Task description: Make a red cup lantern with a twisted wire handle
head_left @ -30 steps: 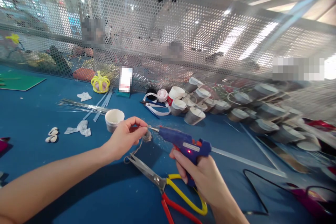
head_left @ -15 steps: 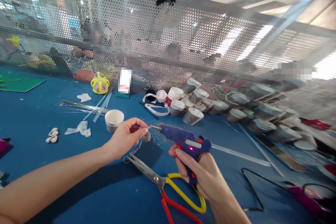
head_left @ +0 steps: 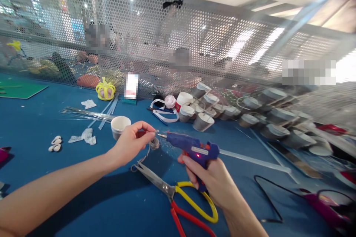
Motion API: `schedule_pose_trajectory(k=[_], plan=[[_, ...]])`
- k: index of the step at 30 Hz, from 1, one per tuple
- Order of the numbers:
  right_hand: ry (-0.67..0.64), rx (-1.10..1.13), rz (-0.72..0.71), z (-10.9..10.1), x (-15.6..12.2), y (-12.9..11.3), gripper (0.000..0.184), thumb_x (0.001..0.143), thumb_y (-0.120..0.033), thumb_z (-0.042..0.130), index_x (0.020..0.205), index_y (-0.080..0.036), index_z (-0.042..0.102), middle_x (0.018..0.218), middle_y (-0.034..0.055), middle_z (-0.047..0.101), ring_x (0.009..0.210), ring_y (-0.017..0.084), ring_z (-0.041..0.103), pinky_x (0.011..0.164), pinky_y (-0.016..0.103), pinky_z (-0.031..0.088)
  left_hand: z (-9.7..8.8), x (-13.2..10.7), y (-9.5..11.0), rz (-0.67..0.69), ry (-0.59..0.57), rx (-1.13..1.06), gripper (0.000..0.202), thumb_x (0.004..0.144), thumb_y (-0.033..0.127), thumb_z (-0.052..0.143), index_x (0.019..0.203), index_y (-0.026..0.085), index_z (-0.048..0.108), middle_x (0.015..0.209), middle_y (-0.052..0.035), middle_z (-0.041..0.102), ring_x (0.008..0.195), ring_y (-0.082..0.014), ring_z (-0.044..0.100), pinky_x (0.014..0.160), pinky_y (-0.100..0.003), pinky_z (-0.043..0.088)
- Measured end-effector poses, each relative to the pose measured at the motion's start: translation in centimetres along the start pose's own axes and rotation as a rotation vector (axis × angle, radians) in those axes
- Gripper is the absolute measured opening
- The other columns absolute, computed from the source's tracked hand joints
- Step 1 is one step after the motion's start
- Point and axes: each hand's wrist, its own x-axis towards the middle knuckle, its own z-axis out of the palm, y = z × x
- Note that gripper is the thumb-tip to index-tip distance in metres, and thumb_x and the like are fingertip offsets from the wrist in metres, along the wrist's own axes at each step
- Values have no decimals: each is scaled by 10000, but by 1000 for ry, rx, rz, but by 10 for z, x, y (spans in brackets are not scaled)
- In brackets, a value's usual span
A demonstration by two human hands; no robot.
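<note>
- My left hand [head_left: 130,144] is pinched shut, thumb and fingertips closed on a small red piece with a coil of twine [head_left: 154,143] hanging off it; a loose tail of the twine trails down to the surface [head_left: 83,177].
- My right hand [head_left: 211,181] is wrapped around the grip of the glue gun [head_left: 191,148], one finger lying along the trigger side; its red light is on and the nozzle tip sits just beside the coil, nearly touching it.
- I judge the twine light, soft and floppy, so it needs the pinch close to the coil or it will unwind. The little piece looks stiff enough to hold by its edge.
- The gun I take as light hard plastic, best held by the handle; the metal tip is likely hot, so fingers stay behind it. A glue stick [head_left: 250,159] pokes out of its back.
- Scissors [head_left: 178,196] lie under and between my hands, blades toward the left, touching neither hand.
- A white cup [head_left: 120,126] stands just beyond my left hand; a heap of cups [head_left: 211,113] lies further back by the mesh fence [head_left: 178,44].
- Against the frame half a second back, the gun has edged left, closing the gap between tip and coil, and the left hand has lifted slightly. Scissors and cup lie as before.
</note>
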Motion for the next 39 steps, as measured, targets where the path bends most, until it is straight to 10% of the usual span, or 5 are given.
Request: schedule_pose_trajectory(k=[10,23,39], plan=[[13,-13,3,-1,-1,1,276,727,-414,569,671,-143,560,369,-54,429,328,68,382,366,219,269,0,-1,-1,8,-11,20,125,708,255,555,752,150,505,544,66,423,435,-30,334,415,-168,261],[-70,513,191,-13,17,14,199,667,-281,670,725,-111,584,489,-35,487,422,44,416,380,156,318,-4,5,-10,29,-18,152,118,694,248,565,739,151,516,526,58,425,451,-53,367,422,-177,282],[241,-123,181,-29,61,51,347,646,-460,619,544,-145,516,480,0,512,425,87,464,423,217,372,-14,7,-7,15,-61,41,158,683,249,613,758,132,537,532,54,438,401,-17,330,405,-184,216]])
